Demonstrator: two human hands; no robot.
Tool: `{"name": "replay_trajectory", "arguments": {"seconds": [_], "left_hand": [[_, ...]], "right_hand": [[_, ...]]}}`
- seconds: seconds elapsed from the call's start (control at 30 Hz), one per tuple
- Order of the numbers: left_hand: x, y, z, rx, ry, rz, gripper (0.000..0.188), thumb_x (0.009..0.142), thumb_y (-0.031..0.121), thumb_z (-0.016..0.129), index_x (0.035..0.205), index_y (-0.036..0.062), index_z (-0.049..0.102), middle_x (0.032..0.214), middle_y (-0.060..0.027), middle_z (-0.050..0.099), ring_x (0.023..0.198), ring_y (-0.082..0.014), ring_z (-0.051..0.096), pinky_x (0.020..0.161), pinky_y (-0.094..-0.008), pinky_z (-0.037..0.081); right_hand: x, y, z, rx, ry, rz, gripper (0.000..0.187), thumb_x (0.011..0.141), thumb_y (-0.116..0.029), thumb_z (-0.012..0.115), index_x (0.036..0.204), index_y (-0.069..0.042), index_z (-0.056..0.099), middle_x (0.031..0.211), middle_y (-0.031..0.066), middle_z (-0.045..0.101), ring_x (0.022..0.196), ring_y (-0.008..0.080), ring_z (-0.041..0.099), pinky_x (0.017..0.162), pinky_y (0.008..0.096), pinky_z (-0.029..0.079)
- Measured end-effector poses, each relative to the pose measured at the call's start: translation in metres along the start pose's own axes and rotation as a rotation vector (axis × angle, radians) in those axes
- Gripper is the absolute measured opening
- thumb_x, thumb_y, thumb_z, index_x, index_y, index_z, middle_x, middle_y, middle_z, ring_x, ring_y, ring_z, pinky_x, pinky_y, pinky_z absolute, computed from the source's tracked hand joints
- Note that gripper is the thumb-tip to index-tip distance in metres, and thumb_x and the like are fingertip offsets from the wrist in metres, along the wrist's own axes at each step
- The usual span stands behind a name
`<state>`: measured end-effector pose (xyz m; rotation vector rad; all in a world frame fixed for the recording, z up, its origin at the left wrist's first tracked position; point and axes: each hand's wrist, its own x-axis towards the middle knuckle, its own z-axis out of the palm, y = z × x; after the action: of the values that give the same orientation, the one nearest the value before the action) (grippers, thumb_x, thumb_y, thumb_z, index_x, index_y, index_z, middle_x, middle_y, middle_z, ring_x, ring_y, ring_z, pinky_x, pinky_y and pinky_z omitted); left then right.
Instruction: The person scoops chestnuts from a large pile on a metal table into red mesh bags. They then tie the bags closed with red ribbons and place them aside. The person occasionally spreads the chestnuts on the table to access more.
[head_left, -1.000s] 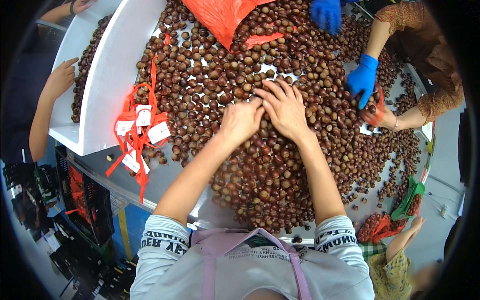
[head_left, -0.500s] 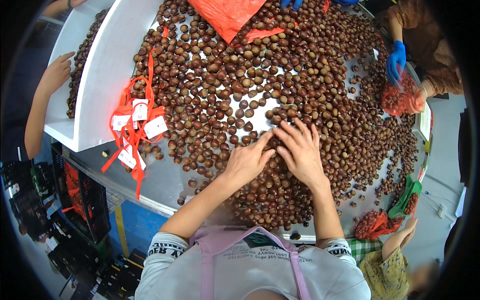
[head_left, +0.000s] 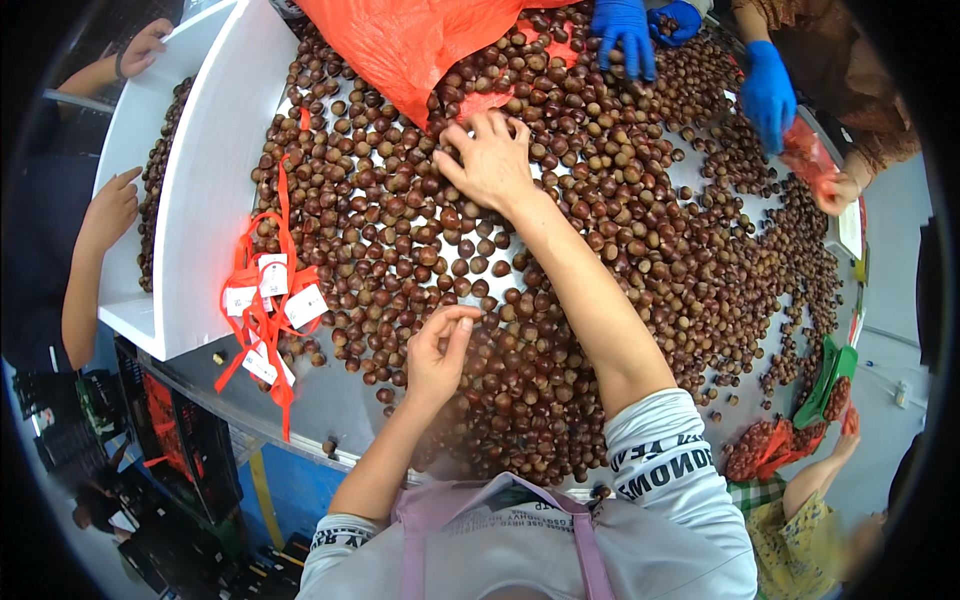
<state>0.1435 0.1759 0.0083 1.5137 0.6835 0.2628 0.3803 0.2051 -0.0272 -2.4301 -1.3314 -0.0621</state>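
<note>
Loose brown chestnuts point(head_left: 620, 270) cover most of the grey metal table in front of me. My right hand point(head_left: 490, 168) reaches far forward, palm down, its fingers spread and bent over the chestnuts beside a red plastic sheet or bag point(head_left: 400, 50). Closer to me, my left hand point(head_left: 436, 358) hovers at the near left side of the pile. Its thumb and forefinger come together in a pinch; whether anything is between them cannot be seen. Bare metal shows in small patches between the two hands.
At left stands a white-walled bin point(head_left: 215, 150) with chestnuts, another person's hand at it. Red straps with white tags point(head_left: 270, 300) lie beside it. Blue-gloved hands point(head_left: 625, 40) work at the far side; another blue glove point(head_left: 768, 95) holds a red net bag point(head_left: 808, 155). Filled net bags point(head_left: 755, 450) lie lower right.
My right hand has moved forward and left to the red plastic. My left hand has drawn back left, its fingers now pinched. Blue-gloved hands have come further in at the far side.
</note>
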Motion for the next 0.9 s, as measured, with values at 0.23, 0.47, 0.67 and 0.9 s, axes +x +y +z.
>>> {"name": "replay_trajectory", "arguments": {"seconds": [0.23,0.47,0.67,0.9], "left_hand": [[0.003,-0.003,-0.002,0.003,0.001,0.023,0.012,0.089,0.008,0.051,0.096,0.0038,0.059,0.059,0.0085,0.043,0.052,0.001,0.033,0.046,-0.0166,0.025],[0.004,-0.009,-0.002,0.034,-0.008,0.052,0.012,0.089,0.009,0.051,0.096,0.0035,0.06,0.059,0.0075,0.043,0.052,0.0001,0.033,0.047,-0.0171,0.025],[0.002,-0.008,-0.004,0.064,-0.048,-0.006,0.012,0.089,0.009,0.053,0.095,0.0027,0.061,0.061,0.0071,0.043,0.053,-0.0005,0.032,0.049,-0.0174,0.025],[0.003,-0.021,-0.014,-0.407,-0.135,-0.202,0.023,0.093,0.021,0.045,0.106,0.0043,0.055,0.06,0.0039,0.042,0.049,-0.0037,0.034,0.046,-0.0195,0.028]], "right_hand": [[-0.046,0.017,-0.043,0.084,-0.159,-0.066,0.026,0.077,-0.029,0.059,0.085,-0.005,0.062,0.104,0.0106,0.054,0.098,0.0271,0.05,0.083,0.04,0.042],[-0.005,0.063,-0.069,0.092,-0.012,0.008,0.035,0.079,-0.036,0.06,0.103,-0.011,0.061,0.111,0.0149,0.057,0.11,0.0275,0.049,0.093,0.0441,0.039],[-0.014,0.076,-0.017,-0.094,0.124,0.171,0.041,0.084,-0.039,0.052,0.118,-0.016,0.05,0.131,0.0107,0.038,0.124,0.0279,0.033,0.099,0.0479,0.026],[-0.081,0.045,-0.043,-0.098,-0.086,-0.041,0.035,0.09,-0.031,0.044,0.124,-0.026,0.046,0.13,0.0054,0.041,0.128,0.0275,0.028,0.102,0.051,0.022]]}}
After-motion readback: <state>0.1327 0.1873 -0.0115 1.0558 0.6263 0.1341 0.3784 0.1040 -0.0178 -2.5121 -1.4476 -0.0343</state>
